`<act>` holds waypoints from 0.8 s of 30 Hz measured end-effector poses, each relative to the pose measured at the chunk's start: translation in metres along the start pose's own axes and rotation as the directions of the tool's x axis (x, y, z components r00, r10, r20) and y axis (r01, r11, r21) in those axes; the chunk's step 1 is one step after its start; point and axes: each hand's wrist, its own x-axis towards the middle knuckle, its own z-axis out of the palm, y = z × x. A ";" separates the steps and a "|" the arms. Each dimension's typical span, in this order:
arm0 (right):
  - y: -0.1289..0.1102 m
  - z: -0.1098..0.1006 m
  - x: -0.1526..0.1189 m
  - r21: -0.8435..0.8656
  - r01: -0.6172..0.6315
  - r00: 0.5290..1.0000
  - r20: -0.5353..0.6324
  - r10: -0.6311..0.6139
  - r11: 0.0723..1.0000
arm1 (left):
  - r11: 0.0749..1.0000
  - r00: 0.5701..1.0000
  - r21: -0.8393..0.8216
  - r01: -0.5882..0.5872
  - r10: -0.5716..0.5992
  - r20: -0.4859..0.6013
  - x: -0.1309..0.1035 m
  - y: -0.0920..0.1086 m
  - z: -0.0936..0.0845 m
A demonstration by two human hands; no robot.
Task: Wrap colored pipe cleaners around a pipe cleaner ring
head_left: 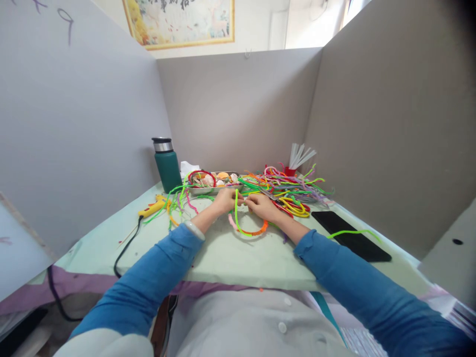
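In the head view, a ring wrapped in pipe cleaners (260, 231) hangs between my hands, pink on its left, orange on its right. A bright green pipe cleaner (237, 210) runs along its bottom and stands up past my left fingers. My left hand (225, 201) is closed on the ring's upper left side. Closed in a pinch, my right hand (261, 205) grips its upper right side. The fingertips of both hands nearly meet at the top, and they hide that part of the ring.
Behind my hands are a metal tray (208, 190) of shells and a heap of coloured pipe cleaners (286, 181). A green bottle (168, 168) and yellow glue gun (153, 207) with its cord lie left. White sticks (297, 156) fill a red cup; a black tablet-like slab (351, 238) lies right.
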 end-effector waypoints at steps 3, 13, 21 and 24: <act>0.000 0.000 0.000 -0.011 0.008 1.000 0.001 -0.008 1.000 | 1.000 1.000 0.019 -0.003 0.002 0.011 -0.001 0.000 -0.001; 0.000 0.001 -0.002 0.031 0.031 0.999 -0.013 -0.031 0.999 | 0.993 0.993 0.100 -0.057 0.046 0.109 -0.003 0.003 -0.005; 0.000 0.001 -0.001 0.042 0.036 0.999 -0.017 -0.035 0.998 | 0.996 0.994 0.085 -0.032 0.022 0.109 -0.004 0.006 -0.006; 0.002 0.002 0.000 0.053 0.032 0.999 -0.018 -0.031 0.998 | 0.995 0.995 0.099 -0.027 0.017 0.102 -0.003 0.005 -0.005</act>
